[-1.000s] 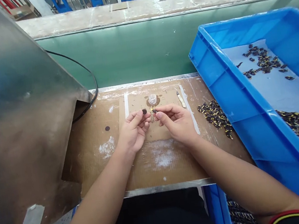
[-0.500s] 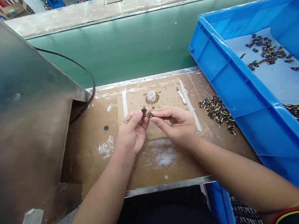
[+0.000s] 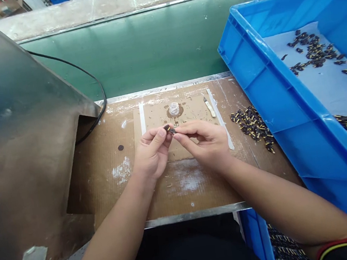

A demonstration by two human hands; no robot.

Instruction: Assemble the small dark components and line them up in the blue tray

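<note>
Black-and-gold component | pinched by right hand, touching small black disc | disc pinched by left hand | both above brown cardboard sheet, bench middle

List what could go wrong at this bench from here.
The small dark part, pinched between the left hand and right hand, is tiny, so it could slip and get lost on the stained cardboard. The right hand works close to the loose pile of parts, so a careless sweep might scatter it. The small knife lies near that hand too, and could nick it if the blade is bare.
</note>
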